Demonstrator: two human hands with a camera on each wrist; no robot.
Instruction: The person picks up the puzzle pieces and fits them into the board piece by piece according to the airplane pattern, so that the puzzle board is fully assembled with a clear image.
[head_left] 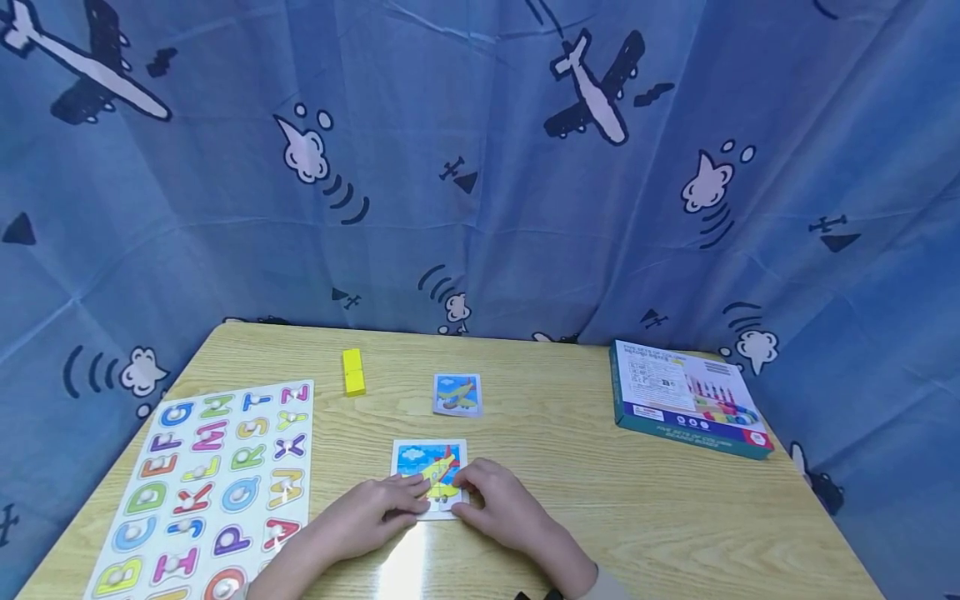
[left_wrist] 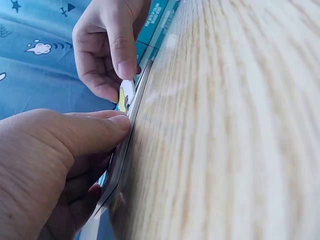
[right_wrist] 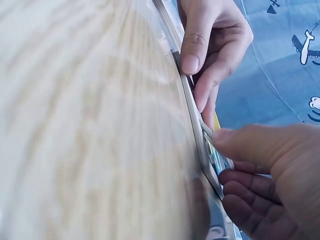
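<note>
A small airplane jigsaw puzzle in a white-bordered tray [head_left: 429,516] lies flat before me, showing a yellow plane with red parts on blue sky. My left hand [head_left: 367,512] holds the tray at its lower left, thumb on the near edge and fingers over the picture. At the lower right, my right hand [head_left: 504,504] pinches a puzzle piece [left_wrist: 128,91] between thumb and fingers. That piece is slightly tilted against the tray in the wrist views, and fingers hide part of it. Beyond the tray lies a card [head_left: 457,395] with a similar airplane picture.
An alphabet peg board [head_left: 303,450] with coloured knobbed letters covers the table's left side. Two yellow blocks [head_left: 354,372] stand end to end at the back. A boxed bead set [head_left: 690,398] lies at the back right. A blue airplane-print curtain [head_left: 480,233] hangs behind the table.
</note>
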